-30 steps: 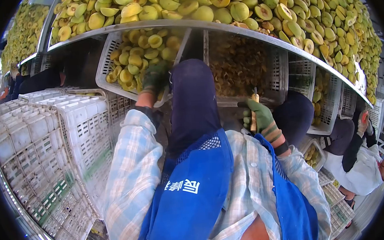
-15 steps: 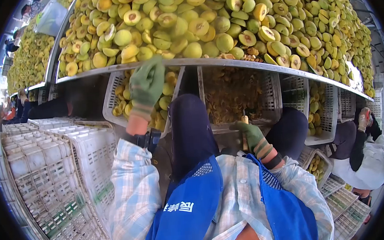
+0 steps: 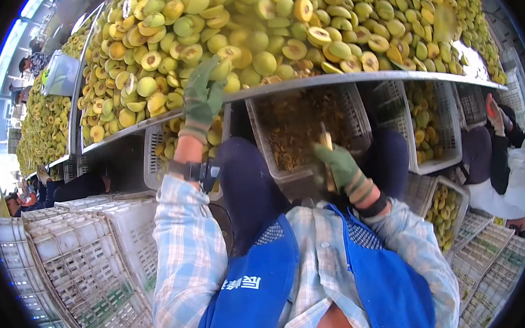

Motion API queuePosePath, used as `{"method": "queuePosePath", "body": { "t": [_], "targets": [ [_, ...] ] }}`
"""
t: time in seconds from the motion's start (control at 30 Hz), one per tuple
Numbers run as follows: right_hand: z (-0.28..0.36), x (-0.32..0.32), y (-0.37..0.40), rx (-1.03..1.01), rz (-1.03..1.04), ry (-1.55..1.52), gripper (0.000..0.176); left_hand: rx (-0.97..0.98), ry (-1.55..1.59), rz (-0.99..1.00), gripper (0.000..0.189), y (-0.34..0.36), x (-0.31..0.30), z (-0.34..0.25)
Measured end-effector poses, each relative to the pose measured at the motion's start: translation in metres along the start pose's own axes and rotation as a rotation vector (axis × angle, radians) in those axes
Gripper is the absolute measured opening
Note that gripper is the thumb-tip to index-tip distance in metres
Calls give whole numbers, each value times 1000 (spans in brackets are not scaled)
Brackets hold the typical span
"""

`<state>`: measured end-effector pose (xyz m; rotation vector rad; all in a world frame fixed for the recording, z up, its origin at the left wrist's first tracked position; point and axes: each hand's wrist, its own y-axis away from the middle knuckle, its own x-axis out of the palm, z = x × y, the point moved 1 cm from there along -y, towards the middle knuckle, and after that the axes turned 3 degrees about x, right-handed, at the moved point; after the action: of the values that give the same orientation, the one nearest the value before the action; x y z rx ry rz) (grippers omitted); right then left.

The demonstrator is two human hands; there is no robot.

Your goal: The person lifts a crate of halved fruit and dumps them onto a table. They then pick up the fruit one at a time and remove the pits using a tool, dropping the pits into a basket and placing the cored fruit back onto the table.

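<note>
My left hand (image 3: 203, 98), in a green glove, reaches over the metal table edge with fingers apart, touching or just beside the pile of halved yellow-green stone fruit (image 3: 263, 63). Nothing shows clearly in its grasp. Closed around the light wooden handle of a small tool (image 3: 326, 141) with a thin metal tip is my gloved right hand (image 3: 339, 164). It hovers above my lap, at the near side of a crate (image 3: 366, 135) of brown pits and scraps. The tip's exact shape is too small to make out.
The table's metal rim (image 3: 323, 81) crosses in front of me. Beneath it stand a crate of fruit (image 3: 154, 155) on the left and another crate (image 3: 417, 154) on the right. Stacked white crates (image 3: 75, 241) rise at my left. A co-worker's hand (image 3: 496, 115) is at far right.
My left hand has moved from the table rim farther onto the fruit and its fingers have spread. My right hand is raised slightly with the tool. The camera view has shifted.
</note>
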<state>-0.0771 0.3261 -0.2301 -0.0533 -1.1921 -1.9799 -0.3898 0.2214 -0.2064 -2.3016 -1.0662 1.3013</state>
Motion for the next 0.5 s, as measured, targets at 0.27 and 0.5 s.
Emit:
{"method": "queuePosePath", "body": {
  "t": [0.27,0.5],
  "targets": [
    [55,53,40,-110,214,-194,26,124,259,136,46,42,3,-142],
    [36,31,45,-324,201,-219,18,-152,773,127,39,62,28,-172]
  ]
}}
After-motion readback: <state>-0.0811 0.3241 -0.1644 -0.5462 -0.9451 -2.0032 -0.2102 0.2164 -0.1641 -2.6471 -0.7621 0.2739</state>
